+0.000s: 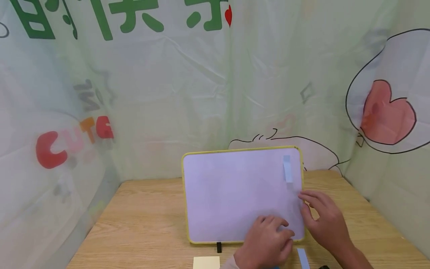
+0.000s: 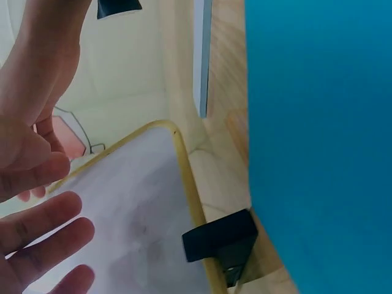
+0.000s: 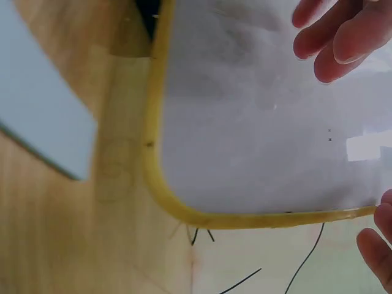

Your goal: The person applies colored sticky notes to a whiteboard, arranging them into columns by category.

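A whiteboard (image 1: 235,198) with a yellow rim stands tilted back on the wooden table. Near its upper right corner a pale blue strip (image 1: 287,169) sticks to the surface. My left hand (image 1: 268,239) is in front of the board's lower right part, its fingers (image 2: 52,229) spread and loosely bent, with nothing seen between them. At the board's right edge is my right hand (image 1: 324,218), fingertips (image 3: 384,217) right at the yellow rim and thumb apart from the fingers. Another blue strip (image 1: 303,257) lies on the table between the two forearms.
Under the board's lower edge a black foot (image 1: 219,247) sticks out. A pale yellow pad (image 1: 206,262) lies at the table's front. A large blue surface (image 2: 324,122) fills the right of the left wrist view. Printed curtains (image 1: 168,93) hang around the table.
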{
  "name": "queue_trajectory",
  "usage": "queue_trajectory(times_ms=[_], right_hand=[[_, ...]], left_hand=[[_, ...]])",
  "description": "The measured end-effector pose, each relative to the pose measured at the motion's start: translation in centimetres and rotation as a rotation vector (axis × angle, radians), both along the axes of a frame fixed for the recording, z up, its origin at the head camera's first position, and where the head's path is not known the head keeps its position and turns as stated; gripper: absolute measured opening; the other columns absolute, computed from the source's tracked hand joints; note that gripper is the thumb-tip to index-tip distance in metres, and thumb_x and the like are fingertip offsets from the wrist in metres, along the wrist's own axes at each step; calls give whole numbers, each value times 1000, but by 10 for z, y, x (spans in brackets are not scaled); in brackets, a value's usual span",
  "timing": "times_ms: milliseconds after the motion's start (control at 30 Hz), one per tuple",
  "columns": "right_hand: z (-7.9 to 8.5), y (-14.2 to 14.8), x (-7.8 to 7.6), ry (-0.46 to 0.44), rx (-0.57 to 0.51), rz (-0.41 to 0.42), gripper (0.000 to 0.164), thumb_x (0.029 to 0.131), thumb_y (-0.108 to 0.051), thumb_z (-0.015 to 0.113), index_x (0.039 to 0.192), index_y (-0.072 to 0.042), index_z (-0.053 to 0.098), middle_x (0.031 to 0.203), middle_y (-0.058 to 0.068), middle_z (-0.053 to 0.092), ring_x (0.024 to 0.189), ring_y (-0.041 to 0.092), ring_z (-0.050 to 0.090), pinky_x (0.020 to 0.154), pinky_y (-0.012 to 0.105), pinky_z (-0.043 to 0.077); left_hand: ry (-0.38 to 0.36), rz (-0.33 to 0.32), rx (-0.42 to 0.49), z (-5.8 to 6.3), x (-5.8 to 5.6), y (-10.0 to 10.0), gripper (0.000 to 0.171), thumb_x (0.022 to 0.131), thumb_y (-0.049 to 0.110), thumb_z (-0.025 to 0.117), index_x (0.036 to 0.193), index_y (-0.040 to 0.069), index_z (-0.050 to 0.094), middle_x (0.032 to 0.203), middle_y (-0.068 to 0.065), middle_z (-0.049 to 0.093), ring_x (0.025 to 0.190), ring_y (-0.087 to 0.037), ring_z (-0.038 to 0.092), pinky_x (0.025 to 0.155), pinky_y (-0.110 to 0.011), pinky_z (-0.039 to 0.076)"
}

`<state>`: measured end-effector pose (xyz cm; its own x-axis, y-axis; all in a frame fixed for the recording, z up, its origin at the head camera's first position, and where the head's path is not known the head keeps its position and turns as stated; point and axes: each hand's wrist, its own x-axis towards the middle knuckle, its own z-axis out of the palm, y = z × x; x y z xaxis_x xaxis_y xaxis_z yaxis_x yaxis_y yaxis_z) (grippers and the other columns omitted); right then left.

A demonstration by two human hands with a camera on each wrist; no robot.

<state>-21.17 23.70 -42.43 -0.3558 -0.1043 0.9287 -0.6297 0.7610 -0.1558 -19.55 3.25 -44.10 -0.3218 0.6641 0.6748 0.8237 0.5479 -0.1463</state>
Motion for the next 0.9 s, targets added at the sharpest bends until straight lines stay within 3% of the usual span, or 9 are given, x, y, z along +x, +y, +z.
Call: queue_trajectory(times_ms=[133, 300, 500, 633, 900], right_hand=[[-8, 3, 9, -58, 15, -4, 29, 86, -17, 55, 99, 0, 75, 102, 9, 70, 94, 16, 59, 85, 4, 38], [-14, 6, 20, -138, 41, -21, 23, 79, -6, 61, 98, -3, 75, 101, 6, 69, 93, 9, 57, 77, 6, 43], [-17, 11, 32, -281, 39, -41, 29, 74, 9, 72, 97, -9, 75, 95, -1, 69, 80, 1, 57, 66, 10, 46], [-22, 15, 41, -403, 27, -50, 29, 76, 9, 76, 96, -13, 74, 90, -5, 68, 74, -2, 57, 63, 10, 45], [-31, 22, 46, -612, 36, 76, 20, 86, 4, 74, 93, -15, 75, 86, -11, 68, 72, -4, 56, 57, 22, 48]], left_hand=[[-5, -14, 1, -6, 1, 1, 10, 89, 27, 68, 89, 30, 78, 100, 11, 67, 89, -4, 61, 69, -16, 44], [10, -25, -10, -13, 3, 1, 11, 90, 29, 67, 88, 31, 78, 96, 14, 66, 86, -2, 60, 67, -12, 42], [-75, -95, -19, -17, 5, 2, 12, 93, 27, 68, 93, 28, 80, 94, 14, 67, 84, 2, 60, 71, -7, 42], [-135, -143, -41, -19, 7, 3, 13, 95, 28, 67, 97, 27, 80, 95, 15, 68, 87, 4, 60, 75, -5, 41], [-165, -146, -93, -21, 9, 2, 13, 96, 32, 68, 101, 29, 80, 93, 19, 68, 87, 5, 60, 77, -6, 42]])
